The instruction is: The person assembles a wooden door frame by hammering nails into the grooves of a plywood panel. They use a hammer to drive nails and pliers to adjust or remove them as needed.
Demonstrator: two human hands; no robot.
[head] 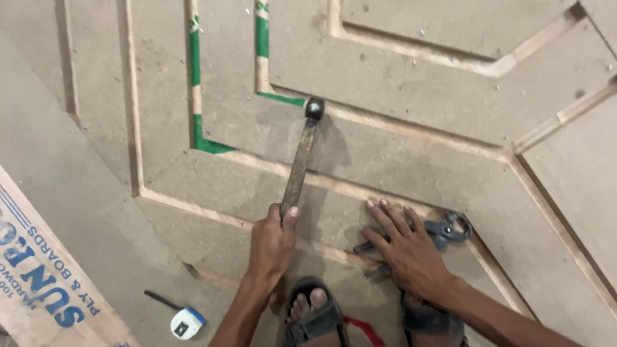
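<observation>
Hammer (pixel 302 157) with a wooden handle and a dark round head is gripped at its near end by the left hand (pixel 271 243), fingers wrapped, thumb laid along the handle. The head is set far from the hand, at a green-taped groove (pixel 196 96) in the grey board (pixel 411 83). The right hand (pixel 406 247) is pressed flat on the board, fingers spread, over pliers (pixel 443 230). Sandalled feet (pixel 315 315) are seen at the near edge. A tape measure (pixel 186 321) lies at the near left, beside a printed plywood strip (pixel 45 283).
</observation>
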